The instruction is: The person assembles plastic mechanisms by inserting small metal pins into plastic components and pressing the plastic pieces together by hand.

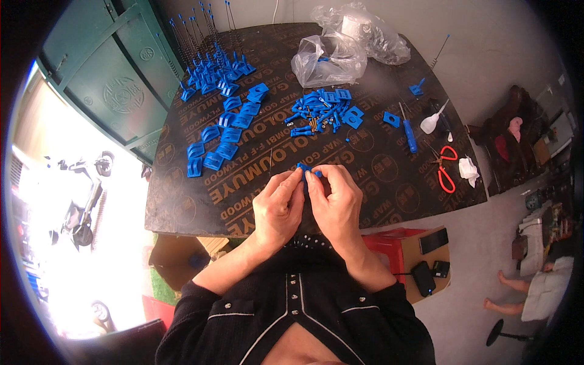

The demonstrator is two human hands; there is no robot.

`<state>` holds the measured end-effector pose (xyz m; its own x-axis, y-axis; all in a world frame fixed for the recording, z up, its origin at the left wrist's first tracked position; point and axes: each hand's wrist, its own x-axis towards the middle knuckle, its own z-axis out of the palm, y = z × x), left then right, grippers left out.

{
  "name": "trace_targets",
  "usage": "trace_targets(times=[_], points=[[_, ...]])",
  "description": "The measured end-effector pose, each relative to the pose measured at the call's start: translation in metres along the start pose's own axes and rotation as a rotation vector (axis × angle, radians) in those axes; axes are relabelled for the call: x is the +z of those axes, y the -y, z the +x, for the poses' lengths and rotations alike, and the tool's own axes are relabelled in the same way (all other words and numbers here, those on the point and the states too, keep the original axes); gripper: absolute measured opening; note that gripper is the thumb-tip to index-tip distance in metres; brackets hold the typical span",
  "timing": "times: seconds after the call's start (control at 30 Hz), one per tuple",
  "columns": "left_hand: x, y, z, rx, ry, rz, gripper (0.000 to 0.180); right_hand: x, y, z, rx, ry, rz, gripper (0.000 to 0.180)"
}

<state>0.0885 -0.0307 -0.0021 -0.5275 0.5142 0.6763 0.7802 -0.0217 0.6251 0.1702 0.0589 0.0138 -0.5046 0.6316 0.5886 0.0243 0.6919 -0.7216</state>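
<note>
Close to the front edge of the table, my left hand [278, 210] and my right hand [336, 204] meet, fingers pinched together. Between their fingertips is a small blue plastic part [304, 168], mostly covered by the fingers, so its full shape is hidden. Beyond the hands lies a loose heap of blue plastic parts [319, 106] mixed with small brass-coloured pieces. To the left of it, curved blue plates [229, 134] lie in uneven rows. Farther back on the left stand several blue bases [213, 76] with dark coiled wires tipped in blue.
Dark printed plywood tops the table [243, 188]. Clear plastic bags [331, 61] sit at the back. On the right lie a blue-handled screwdriver [410, 139], a white nozzle bottle [430, 124], red-handled pliers [447, 176] and crumpled tissue [468, 171]. A cardboard box [413, 249] holds dark devices.
</note>
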Motion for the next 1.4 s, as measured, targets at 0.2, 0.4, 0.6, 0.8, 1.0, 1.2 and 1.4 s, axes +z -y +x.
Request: trace_targets(times=[0.2, 0.4, 0.6, 0.8, 1.0, 1.2, 1.4], points=[[0.0012, -0.0008, -0.0003, -0.004, 0.002, 0.018, 0.026, 0.0014, -0.0022, -0.0007, 0.030, -0.002, 0.007, 0.012], [0.0002, 0.0017, -0.0007, 0.005, -0.004, 0.022, 0.026, 0.0042, -0.0033, -0.0008, 0.024, 0.002, -0.018, 0.013], [0.0019, 0.0005, -0.0013, -0.005, 0.001, 0.017, 0.026, 0.0024, -0.0041, -0.0010, 0.008, -0.003, -0.027, 0.013], [0.0020, -0.0013, -0.0006, -0.015, 0.008, 0.004, 0.026, 0.0029, -0.0076, -0.0017, 0.002, -0.005, -0.030, 0.013], [0.0022, -0.0011, -0.0006, -0.042, 0.012, -0.001, 0.026, 0.0026, -0.0070, -0.0010, -0.005, -0.002, -0.026, 0.013], [0.0004, -0.0033, 0.0002, -0.051, 0.026, -0.006, 0.030, 0.0030, -0.0093, -0.0009, -0.002, -0.006, -0.029, 0.012], [0.0062, 0.0002, -0.0044, -0.130, -0.019, -0.112, 0.034, 0.0021, -0.0079, 0.0003, 0.018, -0.017, 0.001, 0.012]])
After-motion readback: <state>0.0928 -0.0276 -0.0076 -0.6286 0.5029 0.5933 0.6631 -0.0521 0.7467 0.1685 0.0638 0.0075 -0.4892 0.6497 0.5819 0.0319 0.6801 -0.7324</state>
